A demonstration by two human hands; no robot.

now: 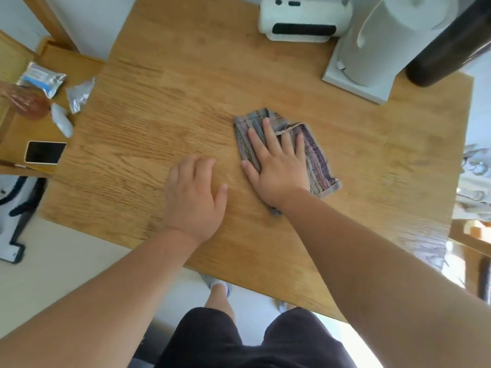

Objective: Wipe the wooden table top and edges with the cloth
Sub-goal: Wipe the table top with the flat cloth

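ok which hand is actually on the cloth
The right hand, pressed flat on the striped cloth; the left hand rests on the bare wooden table beside it.

The table (159, 88) is showing honey-brown wood with darker grain lines, and the cloth (317, 158) at centre is showing narrow grey, purple and greenish stripes. At the top a white appliance (300, 17) is bearing black panels; at the left edge a phone (45, 152) is showing a black screen, cream-framed.
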